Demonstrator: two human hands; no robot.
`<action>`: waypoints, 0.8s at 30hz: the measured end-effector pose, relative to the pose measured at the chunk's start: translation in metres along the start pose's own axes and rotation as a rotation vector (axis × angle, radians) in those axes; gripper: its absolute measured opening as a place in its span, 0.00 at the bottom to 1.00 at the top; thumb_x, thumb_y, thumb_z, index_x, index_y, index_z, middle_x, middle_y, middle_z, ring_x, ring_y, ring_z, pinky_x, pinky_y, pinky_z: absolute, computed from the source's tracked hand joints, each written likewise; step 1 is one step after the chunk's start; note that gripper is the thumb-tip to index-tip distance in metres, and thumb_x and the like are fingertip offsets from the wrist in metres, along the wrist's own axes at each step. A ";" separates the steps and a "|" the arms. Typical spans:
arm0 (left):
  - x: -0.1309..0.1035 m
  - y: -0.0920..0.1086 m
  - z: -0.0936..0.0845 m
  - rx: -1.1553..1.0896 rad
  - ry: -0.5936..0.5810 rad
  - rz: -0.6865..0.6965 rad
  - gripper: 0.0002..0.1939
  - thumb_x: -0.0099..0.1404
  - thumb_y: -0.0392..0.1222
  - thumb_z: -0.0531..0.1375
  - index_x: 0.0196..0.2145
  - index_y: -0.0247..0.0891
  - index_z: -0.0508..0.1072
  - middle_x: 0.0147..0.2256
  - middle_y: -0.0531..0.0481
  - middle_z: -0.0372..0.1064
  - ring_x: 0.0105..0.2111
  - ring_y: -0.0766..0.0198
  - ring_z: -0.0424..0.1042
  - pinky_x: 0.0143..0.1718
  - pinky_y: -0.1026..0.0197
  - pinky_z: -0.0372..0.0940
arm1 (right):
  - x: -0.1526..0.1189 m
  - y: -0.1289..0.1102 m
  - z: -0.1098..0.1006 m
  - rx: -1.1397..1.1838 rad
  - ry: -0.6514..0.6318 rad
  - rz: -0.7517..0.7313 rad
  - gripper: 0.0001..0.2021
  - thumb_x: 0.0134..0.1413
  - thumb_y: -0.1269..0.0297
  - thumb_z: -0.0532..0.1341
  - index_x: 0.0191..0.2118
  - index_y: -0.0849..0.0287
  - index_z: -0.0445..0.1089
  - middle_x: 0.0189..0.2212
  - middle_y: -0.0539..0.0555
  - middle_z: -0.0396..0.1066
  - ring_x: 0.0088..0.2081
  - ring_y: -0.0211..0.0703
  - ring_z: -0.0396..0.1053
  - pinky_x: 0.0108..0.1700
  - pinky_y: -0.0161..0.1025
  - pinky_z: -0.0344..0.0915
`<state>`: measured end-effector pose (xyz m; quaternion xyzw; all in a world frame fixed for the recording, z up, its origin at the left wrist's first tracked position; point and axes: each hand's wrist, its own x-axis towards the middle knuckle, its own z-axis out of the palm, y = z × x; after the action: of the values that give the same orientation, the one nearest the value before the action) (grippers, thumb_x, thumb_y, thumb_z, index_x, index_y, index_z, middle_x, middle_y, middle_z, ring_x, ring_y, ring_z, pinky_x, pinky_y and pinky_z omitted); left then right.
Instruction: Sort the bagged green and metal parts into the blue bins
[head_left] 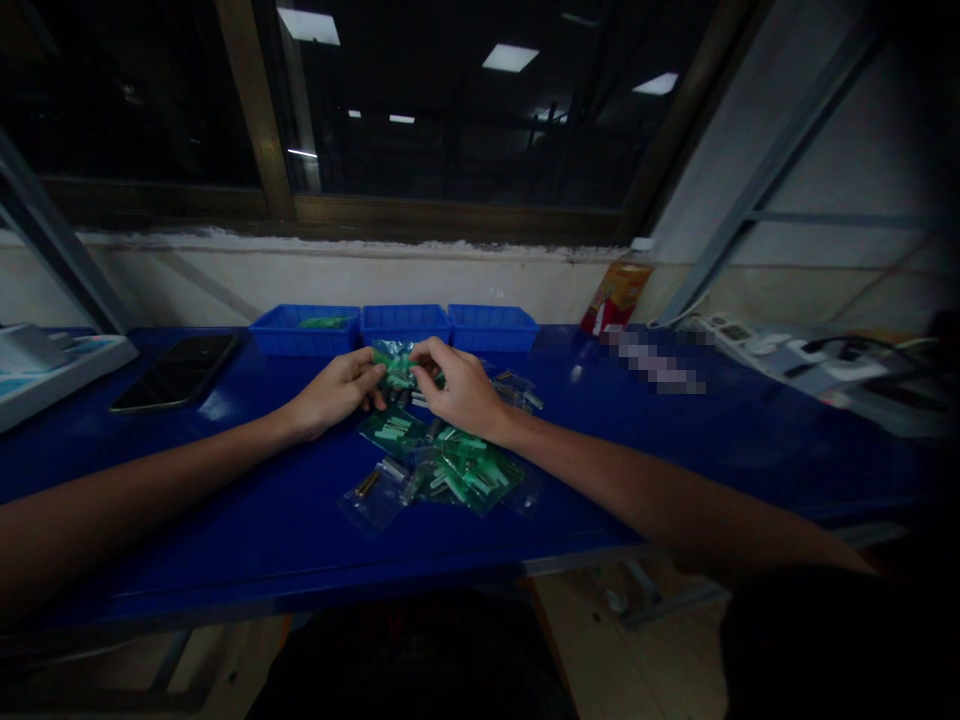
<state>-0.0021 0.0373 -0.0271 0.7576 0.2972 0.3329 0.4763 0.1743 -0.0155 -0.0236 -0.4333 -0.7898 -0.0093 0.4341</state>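
Between my two hands is a small clear plastic bag (396, 362) with green pieces in it. My left hand (345, 388) pinches its left side between thumb and fingers. On the other side, my right hand (457, 388) has thumb and fingertips closed at the bag's right edge. Below them on the table lies a pile of bags with green and white pieces (472, 470), partly under my right wrist. A bag with gold and silver metal pins (371, 490) lies at the pile's near left. More bags with metal pieces (517, 390) show behind my right wrist.
Three blue trays (405, 325) stand in a row at the back of the blue table (270, 530); the left one holds green bags. A phone (180, 372) lies at left. Power strips with plugs (795, 360) and a red-orange packet (616, 298) are at right.
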 end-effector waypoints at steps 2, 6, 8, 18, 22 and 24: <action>-0.002 0.001 0.001 0.050 -0.034 0.026 0.09 0.61 0.45 0.54 0.34 0.35 0.65 0.24 0.52 0.68 0.19 0.71 0.65 0.21 0.68 0.58 | -0.001 0.001 0.000 0.004 0.004 -0.004 0.09 0.52 0.71 0.51 0.40 0.58 0.61 0.33 0.52 0.67 0.34 0.38 0.65 0.38 0.37 0.61; -0.004 0.001 0.002 0.164 -0.067 0.062 0.10 0.61 0.45 0.53 0.36 0.36 0.65 0.24 0.51 0.69 0.19 0.70 0.65 0.21 0.67 0.59 | 0.000 0.004 0.000 -0.006 0.011 0.006 0.13 0.53 0.72 0.50 0.45 0.58 0.60 0.34 0.53 0.67 0.35 0.39 0.65 0.38 0.38 0.62; -0.005 0.002 0.003 0.223 -0.064 0.077 0.10 0.61 0.45 0.53 0.35 0.36 0.65 0.22 0.52 0.68 0.19 0.69 0.64 0.21 0.66 0.59 | 0.000 0.005 -0.001 -0.012 0.011 0.010 0.15 0.53 0.72 0.50 0.48 0.58 0.59 0.33 0.53 0.67 0.34 0.40 0.65 0.37 0.39 0.62; -0.009 0.008 0.005 0.558 -0.095 0.192 0.10 0.61 0.45 0.52 0.28 0.36 0.66 0.20 0.55 0.62 0.19 0.69 0.60 0.21 0.66 0.53 | -0.001 0.002 -0.001 -0.102 0.044 -0.088 0.21 0.52 0.74 0.48 0.53 0.60 0.56 0.38 0.57 0.65 0.39 0.43 0.63 0.42 0.43 0.62; -0.006 0.006 0.005 0.473 -0.102 0.160 0.08 0.60 0.44 0.53 0.30 0.36 0.66 0.22 0.54 0.63 0.21 0.68 0.62 0.23 0.66 0.54 | -0.002 -0.004 -0.004 -0.122 0.083 -0.186 0.14 0.52 0.76 0.47 0.44 0.60 0.61 0.37 0.56 0.63 0.40 0.42 0.62 0.43 0.42 0.61; -0.004 0.005 0.005 0.368 -0.104 0.099 0.08 0.59 0.43 0.53 0.29 0.36 0.66 0.23 0.53 0.65 0.23 0.67 0.63 0.24 0.65 0.56 | -0.002 -0.005 -0.004 -0.138 0.063 -0.223 0.11 0.50 0.77 0.48 0.37 0.59 0.62 0.34 0.55 0.63 0.39 0.42 0.61 0.43 0.43 0.60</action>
<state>0.0005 0.0301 -0.0254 0.8619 0.2904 0.2560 0.3275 0.1738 -0.0219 -0.0207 -0.3712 -0.8165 -0.1255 0.4241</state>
